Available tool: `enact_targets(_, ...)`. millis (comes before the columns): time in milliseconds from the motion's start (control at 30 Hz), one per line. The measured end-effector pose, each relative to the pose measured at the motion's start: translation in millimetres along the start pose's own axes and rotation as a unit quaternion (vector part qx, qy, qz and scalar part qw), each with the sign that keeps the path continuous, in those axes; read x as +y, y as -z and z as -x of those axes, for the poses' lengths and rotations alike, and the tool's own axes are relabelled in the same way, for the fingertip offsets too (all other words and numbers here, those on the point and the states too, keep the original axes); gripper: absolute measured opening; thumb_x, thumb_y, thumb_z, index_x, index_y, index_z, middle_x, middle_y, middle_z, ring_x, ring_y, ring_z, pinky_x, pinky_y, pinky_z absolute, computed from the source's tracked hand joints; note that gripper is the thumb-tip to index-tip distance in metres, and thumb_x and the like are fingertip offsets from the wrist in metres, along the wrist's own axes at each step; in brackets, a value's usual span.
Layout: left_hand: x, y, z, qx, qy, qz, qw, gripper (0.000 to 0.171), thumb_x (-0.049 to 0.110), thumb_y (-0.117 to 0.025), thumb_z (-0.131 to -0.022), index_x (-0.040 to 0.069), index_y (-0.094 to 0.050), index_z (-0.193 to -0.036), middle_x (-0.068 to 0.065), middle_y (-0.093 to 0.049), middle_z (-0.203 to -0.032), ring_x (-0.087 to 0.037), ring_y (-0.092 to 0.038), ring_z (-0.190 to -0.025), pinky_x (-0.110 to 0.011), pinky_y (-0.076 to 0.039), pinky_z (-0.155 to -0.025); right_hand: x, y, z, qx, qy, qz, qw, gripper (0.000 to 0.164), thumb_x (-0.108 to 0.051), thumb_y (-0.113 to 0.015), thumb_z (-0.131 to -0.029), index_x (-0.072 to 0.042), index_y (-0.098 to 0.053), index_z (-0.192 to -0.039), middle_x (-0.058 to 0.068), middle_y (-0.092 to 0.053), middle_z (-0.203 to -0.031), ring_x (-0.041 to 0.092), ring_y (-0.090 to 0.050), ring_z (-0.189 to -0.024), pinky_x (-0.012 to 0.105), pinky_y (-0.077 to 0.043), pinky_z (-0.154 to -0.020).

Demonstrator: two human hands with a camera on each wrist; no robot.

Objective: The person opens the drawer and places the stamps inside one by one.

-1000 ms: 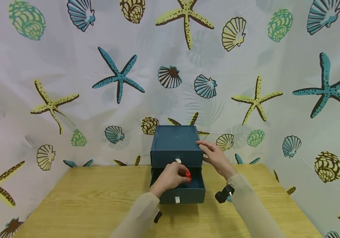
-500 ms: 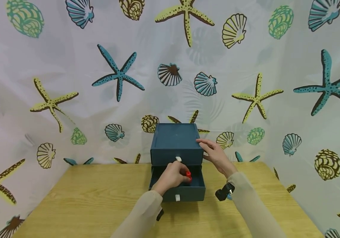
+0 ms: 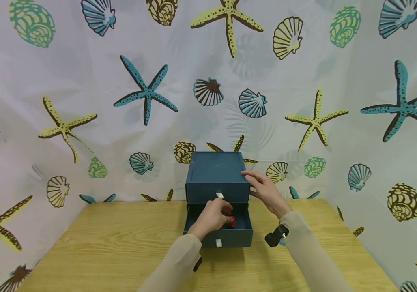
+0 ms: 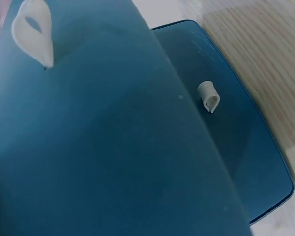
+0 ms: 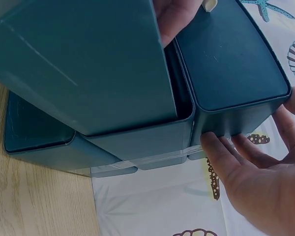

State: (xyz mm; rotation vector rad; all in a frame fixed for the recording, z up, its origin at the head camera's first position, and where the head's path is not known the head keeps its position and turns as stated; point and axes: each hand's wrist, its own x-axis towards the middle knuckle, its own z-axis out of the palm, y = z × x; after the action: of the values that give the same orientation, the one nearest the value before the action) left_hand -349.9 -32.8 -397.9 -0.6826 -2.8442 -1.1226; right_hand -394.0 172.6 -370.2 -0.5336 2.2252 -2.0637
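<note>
A dark blue drawer box [image 3: 216, 166] stands on the table with its middle drawer [image 3: 226, 238] pulled out. My left hand [image 3: 212, 217] reaches over that drawer's front, fingers bent, beside a small red object [image 3: 233, 221] at the thumb tip. Its exact kind is unclear, and whether the fingers still pinch it cannot be made out. My right hand [image 3: 265, 192] touches the box's right side with its fingers; in the right wrist view these fingers [image 5: 221, 157] lie on the side, largely straight. The drawer inside is partly hidden by my left hand.
White loop pulls [image 4: 209, 97] sit on the drawer fronts. A lower drawer [image 5: 34, 125] stays in, under the pulled-out one. Wooden table [image 3: 121, 239] spreads around the box; a shell-patterned curtain [image 3: 208, 121] hangs close behind it.
The red object now sits lower at my left hand, with less of it showing between finger and thumb. My right hand and the drawer box stay in place.
</note>
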Motion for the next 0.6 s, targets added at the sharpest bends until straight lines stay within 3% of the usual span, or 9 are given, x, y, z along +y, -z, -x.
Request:
enact_targets(333,-2.4,4.3,11.0,0.023,-0.024,-0.004,0.9994,0.025,0.013,-0.071,-0.090,0.003,-0.072,-0.113,-0.009,-0.074,-0.105,-0.022,-0.071,-0.094,-0.037,-0.058,-0.080,1.3,-1.4,0.8,-0.005,0.000,0.000,1.000,0.045,-0.031,-0.049,-0.104,-0.010,-0.049,-0.144,0.010,-0.027,-0.160,0.034,-0.024,-0.149,0.057,-0.033,-0.113)
enact_targets(600,1.7,13.4,27.4,0.120,-0.056,0.017,0.9910,0.013,0.019,-0.069,-0.092,0.011,-0.078,-0.098,0.001,-0.075,-0.091,-0.008,-0.066,-0.074,-0.026,-0.055,-0.066,0.5,-0.5,-1.7,0.004,-0.001,0.010,1.000,0.044,-0.032,-0.048,-0.104,-0.012,-0.051,-0.143,0.010,-0.028,-0.160,0.034,-0.025,-0.148,0.056,-0.034,-0.112)
